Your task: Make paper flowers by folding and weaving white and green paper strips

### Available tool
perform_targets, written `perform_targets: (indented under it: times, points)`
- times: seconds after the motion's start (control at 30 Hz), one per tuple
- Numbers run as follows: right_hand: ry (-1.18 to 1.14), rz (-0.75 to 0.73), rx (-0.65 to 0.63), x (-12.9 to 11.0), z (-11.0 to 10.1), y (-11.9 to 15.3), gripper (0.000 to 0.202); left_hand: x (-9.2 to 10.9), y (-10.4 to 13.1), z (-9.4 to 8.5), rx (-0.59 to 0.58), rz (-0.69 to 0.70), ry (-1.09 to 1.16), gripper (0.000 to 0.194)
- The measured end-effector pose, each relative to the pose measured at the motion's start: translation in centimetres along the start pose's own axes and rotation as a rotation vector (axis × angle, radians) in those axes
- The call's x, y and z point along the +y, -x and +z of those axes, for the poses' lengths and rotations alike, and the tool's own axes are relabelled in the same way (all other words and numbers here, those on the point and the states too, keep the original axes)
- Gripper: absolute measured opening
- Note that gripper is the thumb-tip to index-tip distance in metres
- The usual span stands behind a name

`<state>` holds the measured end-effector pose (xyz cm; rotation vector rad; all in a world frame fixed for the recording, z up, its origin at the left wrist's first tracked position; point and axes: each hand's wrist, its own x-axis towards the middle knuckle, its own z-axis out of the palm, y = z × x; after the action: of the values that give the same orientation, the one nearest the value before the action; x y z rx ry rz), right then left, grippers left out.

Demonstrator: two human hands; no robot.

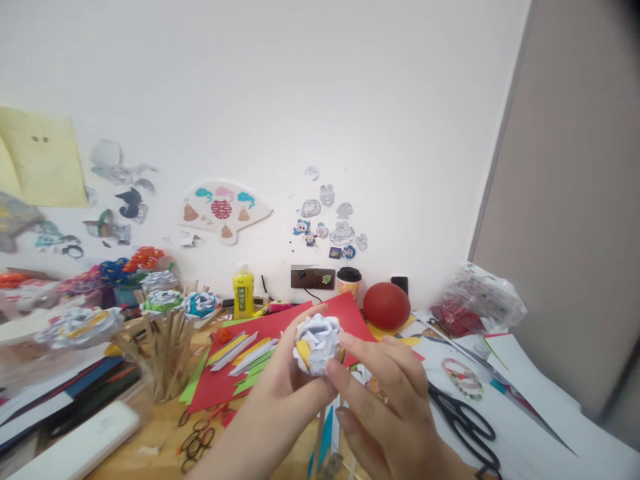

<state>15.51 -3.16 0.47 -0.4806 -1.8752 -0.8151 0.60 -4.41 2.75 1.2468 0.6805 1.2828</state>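
Red paper [210, 390] spreads across the wooden table [150, 433] behind your hands, bearing folded paper strips [233, 352] in white, yellow and green. Beyond it, near the wall [400, 133], stand a yellow bottle [243, 293] and a black-lidded cup [349, 283], with a red balloon [387, 305] just beside the cup. Wooden sticks [167, 360] rise in a bunch to the left, near other paper flowers [163, 301], while a clear plastic bag [483, 297] lies to the right. Black scissors [463, 420] rest close beside your right hand, and your own hands and forearms block part of the red paper and the table. At center, raised above the table, a white-and-yellow paper flower [317, 345] sits in your left hand [285, 387], its fingers and thumb closed around the bloom. Your right hand [393, 383] is partly open, fingers apart and bent, with fingertips touching the flower's right side.
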Motion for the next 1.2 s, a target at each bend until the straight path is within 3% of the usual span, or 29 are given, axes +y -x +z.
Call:
perform_targets:
  times: [0.3,0.67,1.0,1.2]
  points:
    - [-0.018,-0.007,0.004,0.71,0.32,0.87,0.038,-0.39,0.17,-0.8,-0.112,0.019,0.058,0.053]
    - [-0.082,0.041,0.014,0.42,-0.09,0.51,0.039,-0.24,0.33,-0.78,-0.181,0.082,0.008,0.059]
    - [-0.096,0.048,0.009,0.05,-0.17,0.52,0.035,0.03,0.58,-0.11,-0.065,0.09,-0.008,0.069]
    - [-0.087,0.05,0.009,0.15,-0.23,0.23,0.035,0.38,0.78,0.06,-0.055,0.074,-0.042,0.069]
